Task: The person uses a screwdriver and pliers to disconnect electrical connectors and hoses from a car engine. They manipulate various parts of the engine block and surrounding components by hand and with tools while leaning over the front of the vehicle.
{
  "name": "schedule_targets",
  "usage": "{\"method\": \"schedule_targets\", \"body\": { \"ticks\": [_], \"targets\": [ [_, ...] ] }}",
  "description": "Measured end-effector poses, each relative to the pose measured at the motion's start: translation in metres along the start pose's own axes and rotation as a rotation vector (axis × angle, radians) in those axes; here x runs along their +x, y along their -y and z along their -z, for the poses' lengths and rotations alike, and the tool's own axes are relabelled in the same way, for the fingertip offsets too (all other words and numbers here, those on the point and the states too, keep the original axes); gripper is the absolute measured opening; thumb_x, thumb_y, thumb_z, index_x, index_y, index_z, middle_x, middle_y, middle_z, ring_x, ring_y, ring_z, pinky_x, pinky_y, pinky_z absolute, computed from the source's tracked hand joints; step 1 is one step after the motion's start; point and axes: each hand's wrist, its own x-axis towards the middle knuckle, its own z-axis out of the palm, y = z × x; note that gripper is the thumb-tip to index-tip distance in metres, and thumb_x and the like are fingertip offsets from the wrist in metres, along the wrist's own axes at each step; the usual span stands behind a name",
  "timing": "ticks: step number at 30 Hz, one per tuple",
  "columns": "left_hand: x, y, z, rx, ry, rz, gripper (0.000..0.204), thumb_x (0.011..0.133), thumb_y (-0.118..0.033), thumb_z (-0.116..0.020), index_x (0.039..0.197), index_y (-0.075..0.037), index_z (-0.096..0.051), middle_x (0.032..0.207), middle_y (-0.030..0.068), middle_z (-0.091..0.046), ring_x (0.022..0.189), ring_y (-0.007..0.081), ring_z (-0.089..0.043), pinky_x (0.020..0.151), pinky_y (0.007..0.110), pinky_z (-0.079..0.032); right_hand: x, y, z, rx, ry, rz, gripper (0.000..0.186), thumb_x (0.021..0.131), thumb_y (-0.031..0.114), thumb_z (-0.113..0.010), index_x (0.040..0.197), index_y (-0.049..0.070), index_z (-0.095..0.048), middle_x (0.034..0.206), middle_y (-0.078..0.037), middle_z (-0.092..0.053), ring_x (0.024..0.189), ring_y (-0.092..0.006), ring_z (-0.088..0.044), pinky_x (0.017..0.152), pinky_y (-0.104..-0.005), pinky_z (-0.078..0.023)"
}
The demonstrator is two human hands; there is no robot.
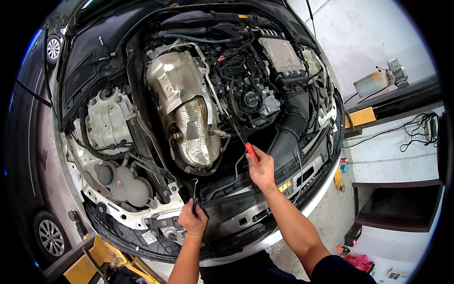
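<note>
My right hand (262, 171) is wrapped round the red-handled tool (251, 152), between the silver heat shield (194, 135) and the black duct (289, 125); its long axis slants forward and leftward, the tip seemingly lost among dark parts. My left hand (193, 220) pinches a hooked pick (195, 189), pointing nearly straight ahead. The yellow label (285, 186) beside my right wrist is too small to read.

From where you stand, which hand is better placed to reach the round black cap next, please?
Probably the right hand: it looks nearer the round black cap, though it holds a red-handled tool. The left hand, holding a hooked tool, appears farther off.
</note>
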Motion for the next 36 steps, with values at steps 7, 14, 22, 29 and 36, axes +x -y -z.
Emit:
{"method": "schedule_targets", "body": {
  "ticks": [7,14,22,29,36],
  "targets": [
    [0.003,-0.004,0.000,0.056,0.012,-0.042,0.037,0.084,-0.003,-0.058,0.120,0.000,-0.049,0.076,0.0172,-0.059,0.060,0.0355,-0.057,0.052,0.040,-0.045,0.000,-0.012,0.000,0.013,-0.038,0.087,0.034,0.087,0.013,-0.063,0.115,-0.005,-0.061,0.088,-0.027,-0.066,0.078,-0.0336,-0.068,0.072,-0.0340,-0.051],
    [0.003,-0.001,-0.003,0.084,0.023,-0.065,0.041,0.083,-0.004,-0.059,0.122,-0.003,-0.048,0.078,0.0164,-0.059,0.061,0.0351,-0.057,0.051,0.041,-0.045,-0.017,0.031,0.043,-0.074,0.111,0.017,0.030,0.086,0.014,-0.061,0.112,0.000,-0.062,0.086,-0.027,-0.064,0.081,-0.0441,-0.062,0.073,-0.0430,-0.050],
    [0.004,-0.003,-0.001,0.066,0.040,-0.055,0.044,0.082,-0.002,-0.057,0.125,-0.004,-0.045,0.079,0.0178,-0.058,0.062,0.0373,-0.056,0.053,0.042,-0.045,0.065,0.099,0.125,-0.209,0.165,0.126,0.026,0.086,0.011,-0.059,0.108,-0.003,-0.062,0.078,-0.027,-0.061,0.075,-0.0418,-0.063,0.066,-0.0418,-0.050],
    [0.001,0.000,-0.001,0.071,0.062,-0.053,0.039,0.084,-0.005,-0.057,0.122,-0.002,-0.047,0.079,0.0185,-0.059,0.061,0.0378,-0.056,0.052,0.043,-0.044,0.140,0.104,0.129,-0.194,0.250,0.172,0.022,0.084,0.015,-0.061,0.098,-0.003,-0.064,0.068,-0.025,-0.056,0.068,-0.0429,-0.057,0.064,-0.0426,-0.045],
    [0.005,-0.006,-0.006,0.064,0.086,-0.075,0.042,0.085,-0.005,-0.056,0.125,-0.003,-0.044,0.075,0.0178,-0.056,0.058,0.0377,-0.053,0.050,0.043,-0.041,0.182,0.121,0.137,-0.468,0.351,0.426,0.021,0.085,0.015,-0.056,0.089,-0.004,-0.065,0.071,-0.025,-0.060,0.070,-0.0416,-0.060,0.066,-0.0468,-0.048]
  ]
}}
